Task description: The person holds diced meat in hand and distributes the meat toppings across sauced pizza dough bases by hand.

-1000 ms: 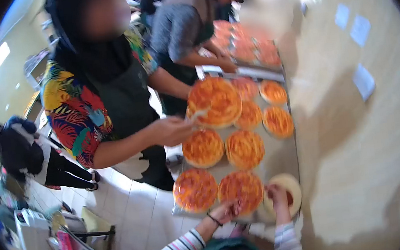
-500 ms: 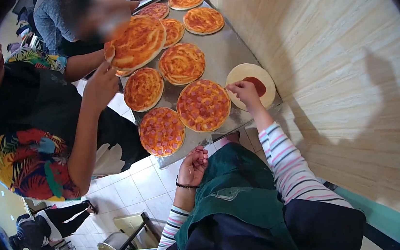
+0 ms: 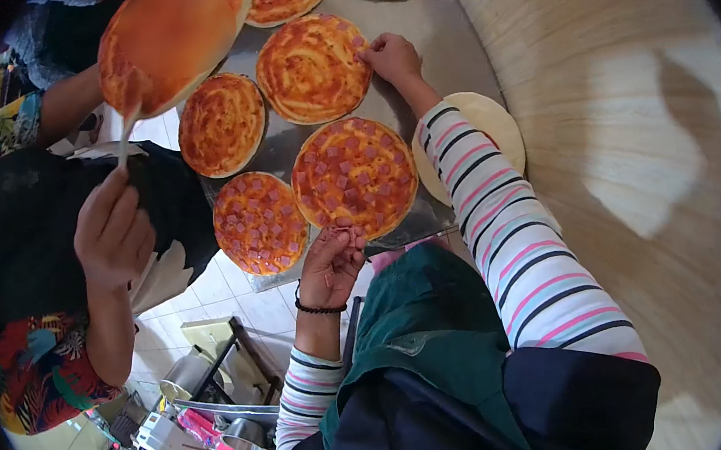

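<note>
My left hand (image 3: 332,265) is palm up with curled fingers, holding a small heap of diced ham (image 3: 345,232) near the front edge of the metal table. My right hand (image 3: 397,60) reaches over the right rim of a sauced pizza base (image 3: 309,70). Its fingers are pinched, with pink ham bits at the tips. Closer to me lie a large pizza (image 3: 354,177) and a smaller pizza (image 3: 259,225), both topped with ham cubes. Partly behind my right sleeve is a pale dough round (image 3: 490,123), its sauce mostly hidden.
A co-worker on the left holds a sauced base (image 3: 166,43) up and a spoon (image 3: 128,135) against it. More sauced bases lie on the metal table (image 3: 374,17). A wood-patterned wall (image 3: 612,111) borders the right side. Pots (image 3: 187,375) stand below left.
My right hand has moved from the pale dough round to the sauced base farther back. My left hand has come up nearer the large ham pizza. The co-worker's spoon now shows plainly.
</note>
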`<state>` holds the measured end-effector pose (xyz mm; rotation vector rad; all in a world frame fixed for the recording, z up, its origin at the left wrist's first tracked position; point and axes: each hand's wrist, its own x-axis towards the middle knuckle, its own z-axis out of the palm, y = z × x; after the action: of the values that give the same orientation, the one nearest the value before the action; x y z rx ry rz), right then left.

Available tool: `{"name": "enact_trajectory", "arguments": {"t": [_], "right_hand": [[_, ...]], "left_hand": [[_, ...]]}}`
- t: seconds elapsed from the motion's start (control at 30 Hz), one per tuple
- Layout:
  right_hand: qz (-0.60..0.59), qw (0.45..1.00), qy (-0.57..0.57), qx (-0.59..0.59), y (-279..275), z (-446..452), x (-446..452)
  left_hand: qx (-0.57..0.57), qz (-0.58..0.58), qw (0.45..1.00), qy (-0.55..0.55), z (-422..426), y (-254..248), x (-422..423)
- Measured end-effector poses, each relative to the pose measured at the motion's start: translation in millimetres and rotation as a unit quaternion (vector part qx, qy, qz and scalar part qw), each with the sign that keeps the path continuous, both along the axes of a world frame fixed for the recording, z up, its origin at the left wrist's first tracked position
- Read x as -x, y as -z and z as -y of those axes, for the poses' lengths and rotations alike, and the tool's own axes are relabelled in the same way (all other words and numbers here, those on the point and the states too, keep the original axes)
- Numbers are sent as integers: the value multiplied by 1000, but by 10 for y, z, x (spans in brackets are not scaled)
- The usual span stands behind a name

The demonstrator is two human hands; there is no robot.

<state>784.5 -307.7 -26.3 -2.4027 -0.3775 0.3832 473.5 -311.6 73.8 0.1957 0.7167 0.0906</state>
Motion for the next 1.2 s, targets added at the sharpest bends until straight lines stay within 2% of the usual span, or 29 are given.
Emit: {"name": "enact_trajectory", "arguments": {"t": [0.03,0.1,0.13,0.2,0.27,0.33,0.4,0.43,0.57,0.6,0.63,0.7,0.83,0.87,1.03,1.2], "right_hand": [[-4,1000,-1,4,-18,42,-28],[-31,993,-5,-117,-85,210,-22],[-33,993,-3,-113,-148,359,36],[-123,947,41,-294,-408,757,323],[-263,919,32,-292,-713,1025,728],[-418,846,-48,-326,-911,1277,1190],[-443,828,-44,-340,-1139,1404,1605],[-447,819,-46,-358,-1210,1415,1722],[-397,814,-75,-417,-1409,1419,2197],[-381,838,-80,-383,-1438,1439,2328],[-378,838,-81,-385,-1434,1471,2463],[-328,888,-108,-303,-1367,1512,2717],[-333,878,-109,-328,-1292,1592,3122],[-312,881,-125,-334,-1259,1604,3202],[-218,917,-155,-296,-1403,1624,3468],[-255,909,-138,-299,-1337,1648,3483]], "left_hand": [[-8,-8,1000,-4,14,-1,-47],[0,-9,1000,-7,42,25,-123],[-8,-6,1000,-6,56,29,-158],[-23,-26,999,3,102,-48,-232],[-43,-19,999,21,81,4,-297],[-83,-22,996,25,130,-18,-316],[-81,-17,996,40,147,-30,-251],[-84,11,995,58,136,-35,-236],[-105,-9,991,85,212,-193,31],[-109,-19,989,95,235,-203,151],[-114,-29,987,105,264,-217,280],[-123,-23,986,114,305,-277,569],[-151,34,975,157,352,-357,1075],[-154,8,975,161,379,-394,1168],[-152,9,978,139,354,-471,1494],[-123,0,988,95,261,-509,1671]]}}
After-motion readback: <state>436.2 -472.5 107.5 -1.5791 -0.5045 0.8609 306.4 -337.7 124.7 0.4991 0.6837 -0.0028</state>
